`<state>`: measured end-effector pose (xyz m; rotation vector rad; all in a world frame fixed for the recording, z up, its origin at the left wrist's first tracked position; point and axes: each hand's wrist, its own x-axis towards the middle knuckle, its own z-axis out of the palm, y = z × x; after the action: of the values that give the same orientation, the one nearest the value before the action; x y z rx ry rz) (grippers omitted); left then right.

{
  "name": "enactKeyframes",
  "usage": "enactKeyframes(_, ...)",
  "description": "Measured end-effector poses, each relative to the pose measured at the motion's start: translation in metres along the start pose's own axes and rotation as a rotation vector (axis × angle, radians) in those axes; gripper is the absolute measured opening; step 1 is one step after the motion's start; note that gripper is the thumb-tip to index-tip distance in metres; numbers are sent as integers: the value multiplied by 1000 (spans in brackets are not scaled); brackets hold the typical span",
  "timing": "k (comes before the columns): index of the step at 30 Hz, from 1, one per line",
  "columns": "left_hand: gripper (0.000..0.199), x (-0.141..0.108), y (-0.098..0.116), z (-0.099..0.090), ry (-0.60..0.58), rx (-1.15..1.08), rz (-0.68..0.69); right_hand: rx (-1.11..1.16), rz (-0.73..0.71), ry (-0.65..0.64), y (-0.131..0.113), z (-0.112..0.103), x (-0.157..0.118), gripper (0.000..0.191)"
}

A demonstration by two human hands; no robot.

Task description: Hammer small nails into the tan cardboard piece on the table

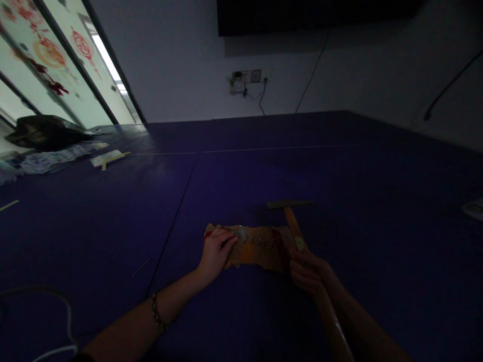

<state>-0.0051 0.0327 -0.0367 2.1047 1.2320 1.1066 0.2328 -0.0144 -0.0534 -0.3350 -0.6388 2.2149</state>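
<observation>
**Hammer [293, 223] in Hand Beside a Speckled Board [260, 249]**

A person's right hand [307, 269] is wrapped around the hammer's wooden handle at the right end of the ragged-edged board, the metal head lying past its far edge in the view. The left hand [217, 249], with a bracelet [156, 311] at the wrist, rests on the board's left end, thumb and fingertips close together near a small shiny patch [242, 233]; whether they pinch anything cannot be told. The board lies flat on a dark purple surface [241, 176]. At left are a thin stick [141, 267] and a white cable [68, 317].
</observation>
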Motion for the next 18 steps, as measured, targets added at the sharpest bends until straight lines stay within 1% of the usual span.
enactKeyframes(4, 19, 0, 1, -1, -5, 6, 18, -3, -6, 53, 0, 1, -1, 26)
enactKeyframes(10, 18, 0, 5, -1, -42, 77, 24, -7, 2, 21, 0, 2, 0, 36)
enactKeyframes(18, 18, 0, 6, -1, -33, 80, 18, -64, 16, 79, -1, 4, 1, 38)
